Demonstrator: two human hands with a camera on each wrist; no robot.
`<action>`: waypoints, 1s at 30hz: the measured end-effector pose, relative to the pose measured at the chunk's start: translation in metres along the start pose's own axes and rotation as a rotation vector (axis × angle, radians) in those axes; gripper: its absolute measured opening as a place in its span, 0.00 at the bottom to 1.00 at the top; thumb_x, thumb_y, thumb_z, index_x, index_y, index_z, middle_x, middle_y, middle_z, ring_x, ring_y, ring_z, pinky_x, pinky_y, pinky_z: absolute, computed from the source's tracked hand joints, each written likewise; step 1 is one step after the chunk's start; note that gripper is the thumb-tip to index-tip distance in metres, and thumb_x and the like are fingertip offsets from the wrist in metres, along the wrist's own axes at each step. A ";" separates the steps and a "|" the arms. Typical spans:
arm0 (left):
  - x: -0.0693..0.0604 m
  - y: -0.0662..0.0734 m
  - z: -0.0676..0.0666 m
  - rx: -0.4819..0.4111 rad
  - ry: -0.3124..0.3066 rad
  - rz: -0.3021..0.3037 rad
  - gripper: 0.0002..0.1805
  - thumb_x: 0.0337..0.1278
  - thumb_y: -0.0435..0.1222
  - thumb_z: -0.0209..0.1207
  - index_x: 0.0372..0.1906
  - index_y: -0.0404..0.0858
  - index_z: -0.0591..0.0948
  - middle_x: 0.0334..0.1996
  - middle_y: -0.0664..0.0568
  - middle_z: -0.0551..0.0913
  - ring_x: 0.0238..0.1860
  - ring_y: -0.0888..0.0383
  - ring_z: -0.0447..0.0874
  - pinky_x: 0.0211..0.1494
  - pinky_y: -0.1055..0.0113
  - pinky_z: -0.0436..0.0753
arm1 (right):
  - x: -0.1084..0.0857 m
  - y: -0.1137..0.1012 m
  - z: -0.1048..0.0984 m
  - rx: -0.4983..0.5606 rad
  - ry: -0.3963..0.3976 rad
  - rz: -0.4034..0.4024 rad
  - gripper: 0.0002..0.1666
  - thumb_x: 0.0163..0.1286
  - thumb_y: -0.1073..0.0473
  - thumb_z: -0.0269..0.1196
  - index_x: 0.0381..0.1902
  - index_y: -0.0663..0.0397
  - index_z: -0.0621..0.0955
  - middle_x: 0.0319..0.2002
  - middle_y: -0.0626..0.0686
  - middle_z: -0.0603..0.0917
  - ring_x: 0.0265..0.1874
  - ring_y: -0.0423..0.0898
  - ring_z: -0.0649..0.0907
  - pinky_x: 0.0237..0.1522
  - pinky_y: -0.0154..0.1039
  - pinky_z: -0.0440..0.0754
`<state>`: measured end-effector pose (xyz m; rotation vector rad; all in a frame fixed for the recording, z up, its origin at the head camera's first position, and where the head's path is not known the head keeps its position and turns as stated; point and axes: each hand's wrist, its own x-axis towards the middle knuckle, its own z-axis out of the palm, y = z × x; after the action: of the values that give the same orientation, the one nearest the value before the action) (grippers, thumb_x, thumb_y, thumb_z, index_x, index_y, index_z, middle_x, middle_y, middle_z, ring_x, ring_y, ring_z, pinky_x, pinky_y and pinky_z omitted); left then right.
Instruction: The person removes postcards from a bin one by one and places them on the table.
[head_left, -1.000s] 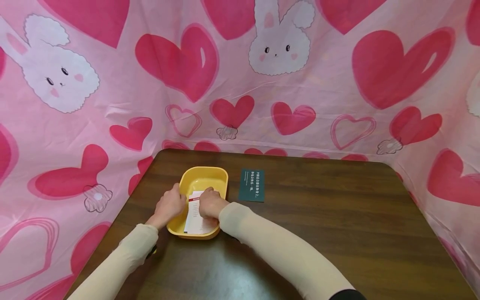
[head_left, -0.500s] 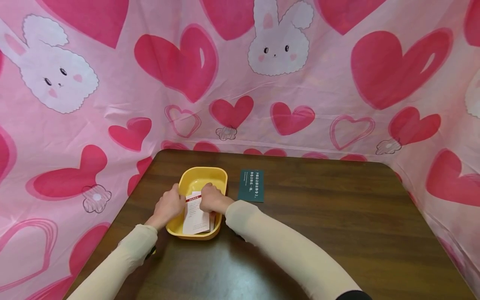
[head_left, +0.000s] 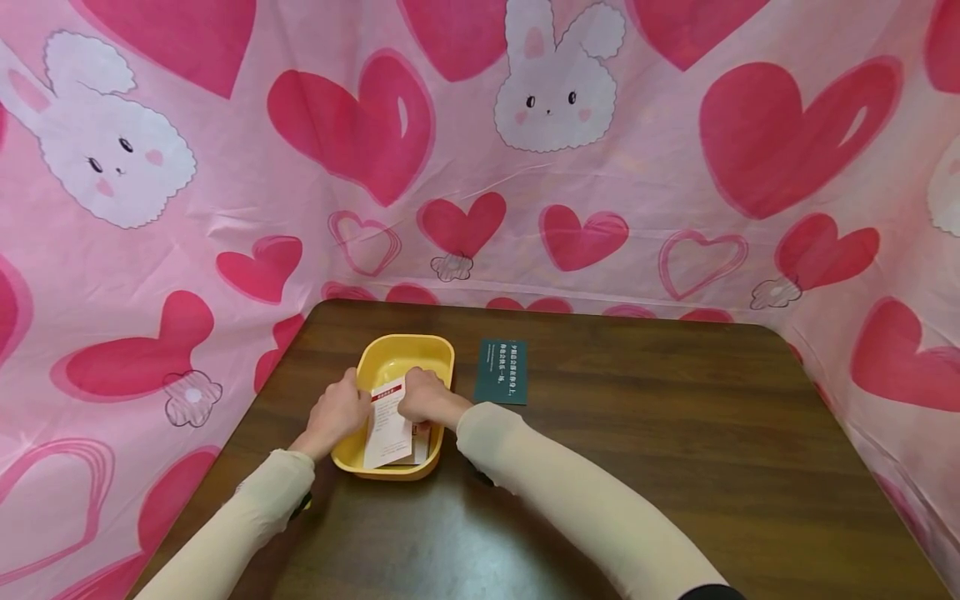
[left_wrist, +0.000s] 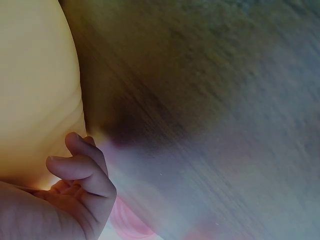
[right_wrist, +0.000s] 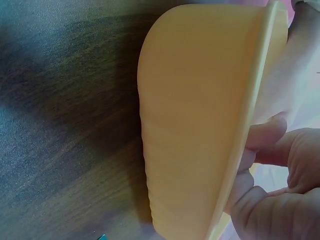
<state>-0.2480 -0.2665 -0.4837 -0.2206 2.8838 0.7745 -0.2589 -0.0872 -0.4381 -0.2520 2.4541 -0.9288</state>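
Spanning the lower view, tabletop (head_left: pixel 675 433) carries yellow tub (head_left: pixel 386 367) near its far left corner. Left hand (head_left: pixel 337 413) grips tub's left rim; right hand (head_left: pixel 429 398) inside tub. Green card (head_left: pixel 502 372) lies right of tub, toward tabletop's far edge. White card (head_left: pixel 387 432), in tub, pinched by right hand.

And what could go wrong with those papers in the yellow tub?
The white card might get bent, because the right hand is curled at its edge. Another paper peeks out from under it, so that one could get dragged along too. And the left hand is at the side of the yellow tub: if it moved away, the tub might slide on the table.
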 end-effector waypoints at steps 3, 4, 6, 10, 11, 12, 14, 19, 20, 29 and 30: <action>-0.001 0.000 0.000 0.002 0.010 0.007 0.25 0.73 0.36 0.51 0.67 0.26 0.65 0.41 0.36 0.79 0.33 0.44 0.80 0.35 0.54 0.82 | 0.000 0.001 -0.001 0.010 0.017 -0.029 0.07 0.70 0.67 0.66 0.43 0.62 0.79 0.28 0.57 0.83 0.14 0.50 0.82 0.23 0.41 0.85; -0.001 0.000 0.000 0.004 0.015 0.009 0.24 0.73 0.36 0.51 0.66 0.27 0.66 0.40 0.36 0.79 0.33 0.44 0.80 0.35 0.54 0.81 | 0.000 0.001 -0.002 0.017 0.022 -0.038 0.06 0.70 0.67 0.66 0.43 0.62 0.79 0.28 0.57 0.83 0.15 0.51 0.84 0.24 0.43 0.86; -0.001 0.000 0.000 0.011 0.020 0.014 0.23 0.73 0.36 0.51 0.65 0.26 0.66 0.40 0.36 0.79 0.33 0.44 0.80 0.34 0.53 0.80 | -0.001 0.002 -0.003 0.040 0.032 -0.051 0.07 0.70 0.68 0.66 0.43 0.63 0.79 0.28 0.56 0.83 0.18 0.53 0.87 0.28 0.45 0.88; 0.000 0.000 0.000 0.011 0.013 0.009 0.25 0.74 0.36 0.50 0.67 0.26 0.65 0.41 0.35 0.79 0.33 0.44 0.80 0.35 0.53 0.80 | -0.003 0.004 -0.005 0.077 0.051 -0.068 0.08 0.69 0.69 0.66 0.43 0.63 0.79 0.26 0.56 0.82 0.21 0.57 0.88 0.26 0.44 0.87; 0.000 0.000 0.001 0.012 0.013 0.007 0.25 0.74 0.36 0.50 0.68 0.26 0.65 0.41 0.35 0.79 0.34 0.44 0.80 0.35 0.54 0.80 | -0.004 0.005 -0.006 0.079 0.056 -0.073 0.06 0.69 0.69 0.66 0.42 0.63 0.79 0.24 0.56 0.82 0.21 0.57 0.88 0.24 0.43 0.86; 0.000 0.000 0.001 0.012 0.011 0.007 0.25 0.75 0.36 0.50 0.68 0.26 0.64 0.41 0.35 0.79 0.34 0.44 0.80 0.35 0.54 0.80 | -0.005 0.005 -0.007 0.082 0.061 -0.080 0.05 0.68 0.69 0.66 0.41 0.64 0.80 0.23 0.56 0.82 0.21 0.57 0.88 0.21 0.41 0.84; 0.000 0.000 0.001 0.013 0.013 0.006 0.25 0.75 0.37 0.50 0.68 0.26 0.65 0.41 0.35 0.79 0.34 0.44 0.80 0.35 0.54 0.80 | -0.007 0.005 -0.008 0.090 0.066 -0.093 0.04 0.68 0.69 0.66 0.39 0.64 0.81 0.20 0.56 0.81 0.20 0.58 0.87 0.17 0.38 0.80; -0.001 0.000 0.000 0.025 0.018 0.021 0.25 0.75 0.37 0.49 0.67 0.26 0.65 0.39 0.36 0.78 0.33 0.44 0.80 0.34 0.53 0.80 | -0.008 0.007 -0.011 0.100 0.087 -0.123 0.05 0.68 0.69 0.67 0.31 0.63 0.83 0.16 0.54 0.79 0.19 0.58 0.86 0.13 0.33 0.73; -0.001 -0.001 0.000 0.027 0.018 0.024 0.25 0.75 0.37 0.49 0.67 0.25 0.65 0.39 0.36 0.78 0.32 0.44 0.80 0.34 0.53 0.80 | -0.008 0.008 -0.011 0.095 0.097 -0.132 0.07 0.68 0.68 0.67 0.28 0.62 0.82 0.15 0.53 0.78 0.18 0.57 0.85 0.13 0.32 0.73; -0.001 0.000 -0.002 0.033 0.003 0.022 0.28 0.74 0.36 0.50 0.69 0.24 0.63 0.41 0.34 0.78 0.33 0.44 0.80 0.35 0.53 0.80 | -0.010 0.016 -0.017 0.099 0.189 -0.158 0.13 0.69 0.64 0.71 0.24 0.61 0.83 0.20 0.50 0.81 0.13 0.43 0.79 0.17 0.31 0.76; 0.000 0.000 -0.002 0.036 0.003 0.021 0.28 0.74 0.36 0.50 0.69 0.24 0.63 0.42 0.33 0.79 0.33 0.44 0.80 0.36 0.52 0.81 | -0.011 0.017 -0.018 0.099 0.198 -0.155 0.12 0.69 0.63 0.71 0.25 0.61 0.84 0.21 0.50 0.83 0.14 0.43 0.80 0.18 0.31 0.78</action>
<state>-0.2476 -0.2677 -0.4824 -0.1883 2.9048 0.7254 -0.2586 -0.0608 -0.4336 -0.3333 2.5874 -1.1888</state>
